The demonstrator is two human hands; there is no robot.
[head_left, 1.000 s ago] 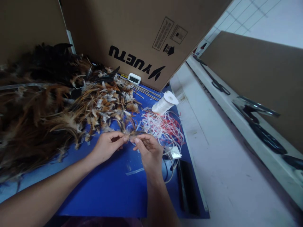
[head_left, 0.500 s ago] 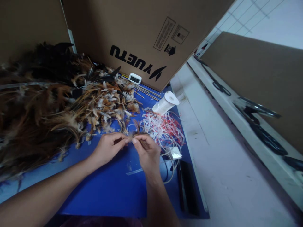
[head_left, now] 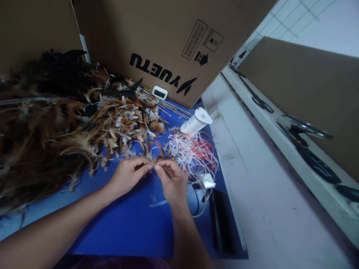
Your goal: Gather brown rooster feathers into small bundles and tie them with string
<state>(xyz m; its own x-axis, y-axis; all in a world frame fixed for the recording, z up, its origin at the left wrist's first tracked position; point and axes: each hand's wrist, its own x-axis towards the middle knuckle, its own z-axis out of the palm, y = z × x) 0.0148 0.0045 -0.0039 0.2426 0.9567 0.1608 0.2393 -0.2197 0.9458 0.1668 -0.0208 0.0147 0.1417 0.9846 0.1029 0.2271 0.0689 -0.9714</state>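
Note:
My left hand (head_left: pixel 130 173) and my right hand (head_left: pixel 171 181) meet over the blue tabletop (head_left: pixel 126 228), fingertips almost touching. Between them is a small bunch of brown feathers (head_left: pixel 160 151), whose dark curved tips fan out behind my right fingers. Thumb and forefinger of each hand pinch the bunch near its base; the exact grip point is partly hidden by the fingers. Just beyond my hands spreads a large pile of brown, white and black feathers (head_left: pixel 112 123). Right of my right hand lies a tangle of white and red strips (head_left: pixel 193 153).
A white spool (head_left: pixel 196 121) stands tilted behind the strips, near a small digital clock (head_left: pixel 159 92) and thin sticks (head_left: pixel 175 109). A white adapter (head_left: pixel 208 181) with cables sits right. A large cardboard box (head_left: pixel 157 41) walls off the back. Scissors (head_left: pixel 262 104) rest on the right ledge.
My right hand has shifted slightly left, closer to the left fingertips, and the feather tips have turned a little. My left hand stays nearly still.

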